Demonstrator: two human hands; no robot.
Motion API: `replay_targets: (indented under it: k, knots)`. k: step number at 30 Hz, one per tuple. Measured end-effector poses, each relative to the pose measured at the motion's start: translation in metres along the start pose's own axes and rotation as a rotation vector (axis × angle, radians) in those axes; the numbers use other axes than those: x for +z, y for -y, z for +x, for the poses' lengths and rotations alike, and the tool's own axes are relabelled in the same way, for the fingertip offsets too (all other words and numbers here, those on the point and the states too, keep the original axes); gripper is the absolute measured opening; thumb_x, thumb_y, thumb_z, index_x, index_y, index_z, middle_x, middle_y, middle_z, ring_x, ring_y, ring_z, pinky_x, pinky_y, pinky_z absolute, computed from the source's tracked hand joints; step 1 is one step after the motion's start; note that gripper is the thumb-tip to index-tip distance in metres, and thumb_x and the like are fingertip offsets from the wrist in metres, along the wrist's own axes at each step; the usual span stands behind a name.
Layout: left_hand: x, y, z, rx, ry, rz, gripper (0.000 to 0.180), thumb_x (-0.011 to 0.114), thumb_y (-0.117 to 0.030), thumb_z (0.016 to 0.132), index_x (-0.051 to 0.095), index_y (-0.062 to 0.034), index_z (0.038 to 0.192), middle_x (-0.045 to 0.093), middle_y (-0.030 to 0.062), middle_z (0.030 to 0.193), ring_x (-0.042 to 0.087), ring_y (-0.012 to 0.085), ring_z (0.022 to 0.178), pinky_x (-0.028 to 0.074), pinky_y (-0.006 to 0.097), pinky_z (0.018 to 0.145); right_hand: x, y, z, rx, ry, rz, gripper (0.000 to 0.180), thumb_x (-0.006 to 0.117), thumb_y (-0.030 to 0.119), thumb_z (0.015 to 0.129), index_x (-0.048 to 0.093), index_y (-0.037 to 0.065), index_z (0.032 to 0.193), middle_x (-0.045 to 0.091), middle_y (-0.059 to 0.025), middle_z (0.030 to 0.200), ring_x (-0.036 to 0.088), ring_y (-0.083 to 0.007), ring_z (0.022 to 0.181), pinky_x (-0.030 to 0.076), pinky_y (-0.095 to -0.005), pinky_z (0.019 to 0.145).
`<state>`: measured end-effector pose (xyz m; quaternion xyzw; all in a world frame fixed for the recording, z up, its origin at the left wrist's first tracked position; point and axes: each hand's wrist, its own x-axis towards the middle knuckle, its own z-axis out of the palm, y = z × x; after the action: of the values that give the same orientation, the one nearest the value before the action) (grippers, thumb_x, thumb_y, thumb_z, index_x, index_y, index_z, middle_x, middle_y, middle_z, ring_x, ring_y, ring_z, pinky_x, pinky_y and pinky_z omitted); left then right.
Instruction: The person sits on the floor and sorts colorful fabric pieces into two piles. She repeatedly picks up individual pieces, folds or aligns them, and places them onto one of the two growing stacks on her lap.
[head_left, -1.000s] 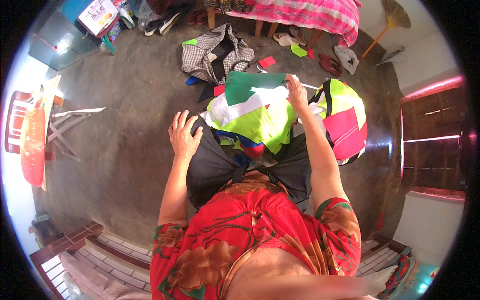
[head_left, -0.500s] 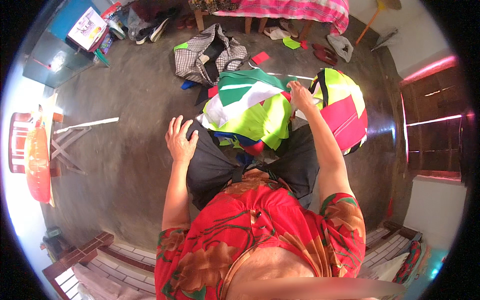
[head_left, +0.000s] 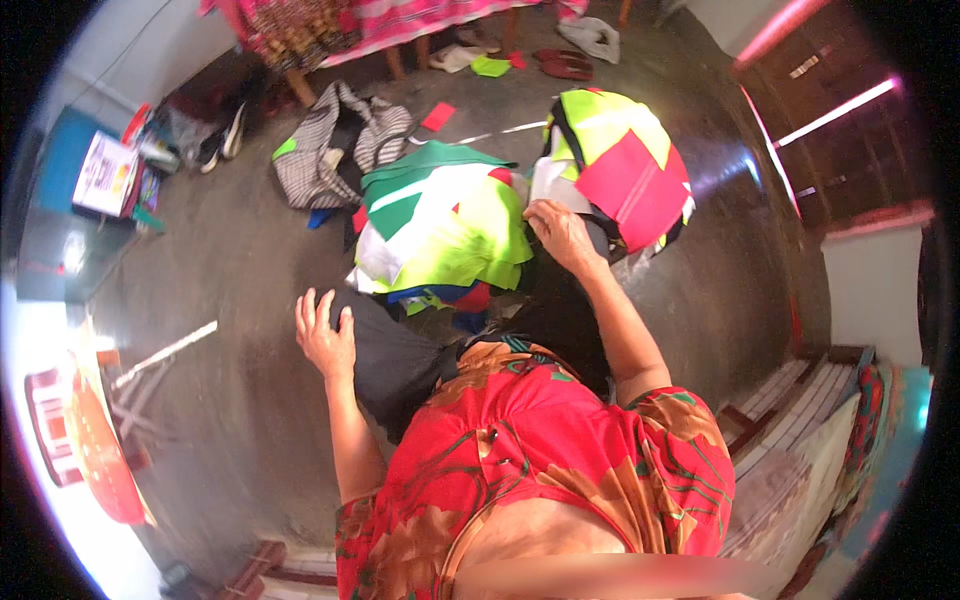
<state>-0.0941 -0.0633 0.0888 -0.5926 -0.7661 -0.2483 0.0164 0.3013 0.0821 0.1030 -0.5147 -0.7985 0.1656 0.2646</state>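
Observation:
My left hand [head_left: 327, 335] rests on my left knee with its fingers spread, holding nothing. My right hand [head_left: 562, 235] is over my right knee, its fingers curled in beside a white cloth piece [head_left: 553, 187] at the near side of the right pile. Whether the fingertips grip that piece is hidden. Between my knees lies a heap of cloth pieces [head_left: 465, 235] in lime yellow, white and green, with bits of red and blue underneath. To its right stands a rounded pile of cloth pieces [head_left: 635, 185] in lime yellow, red and black.
A checked cloth bag [head_left: 312, 160] lies open beyond the heap. A red scrap [head_left: 437, 117] and a lime scrap [head_left: 490, 66] are on the floor. Dark red shoes [head_left: 563, 65] sit near the bed with a pink cover [head_left: 430, 15]. At left is an orange inflatable [head_left: 105, 445].
My right hand has left the edge of the heap and drawn back toward my right knee, near the white piece. My left hand stays on the knee. The view has turned.

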Motion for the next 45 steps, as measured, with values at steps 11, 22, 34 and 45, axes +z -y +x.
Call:
replay_targets:
  k: [11, 22, 34, 45]
  knots:
    - [0.007, 0.005, -0.002, 0.036, -0.017, 0.01, 0.037, 0.068, -0.022, 0.078, 0.063, -0.0163, 0.114, 0.049, 0.0047, 0.135, 0.04, 0.0292, 0.129, 0.035, 0.049, 0.101, -0.02, -0.023, -0.045, 0.142, -0.515, -0.118, 0.015, 0.063, 0.001, 0.079, 0.061, 0.005, 0.093, 0.063, -0.0118, 0.106, 0.06, -0.0301, 0.098, 0.047, -0.0375, 0.083]
    - [0.006, 0.004, -0.001, 0.052, -0.002, 0.01, 0.037, 0.066, -0.021, 0.08, 0.063, -0.0131, 0.115, 0.05, 0.0094, 0.134, 0.039, 0.0326, 0.128, 0.033, 0.047, 0.104, -0.062, -0.067, -0.035, 0.281, -0.683, -0.169, 0.009, 0.062, 0.007, 0.081, 0.062, 0.009, 0.09, 0.064, -0.0106, 0.081, 0.063, -0.03, 0.08, 0.049, -0.0407, 0.07]
    - [0.007, 0.008, -0.002, 0.028, 0.003, 0.0, 0.037, 0.068, -0.021, 0.076, 0.063, -0.0154, 0.113, 0.05, 0.0056, 0.135, 0.04, 0.0306, 0.129, 0.035, 0.048, 0.102, -0.106, -0.191, 0.011, 0.635, -0.519, -0.536, 0.023, 0.059, 0.021, 0.084, 0.062, 0.009, 0.104, 0.063, -0.0134, 0.106, 0.061, -0.0329, 0.095, 0.049, -0.0435, 0.081]
    - [0.001, 0.001, -0.001, -0.015, 0.007, -0.013, 0.036, 0.068, -0.02, 0.077, 0.063, -0.0153, 0.113, 0.049, 0.0048, 0.135, 0.04, 0.0295, 0.129, 0.035, 0.048, 0.101, -0.111, -0.187, 0.024, 0.627, -0.563, -0.51, 0.015, 0.049, 0.021, 0.09, 0.054, 0.007, 0.09, 0.061, -0.0139, 0.094, 0.061, -0.0363, 0.088, 0.049, -0.0475, 0.072]
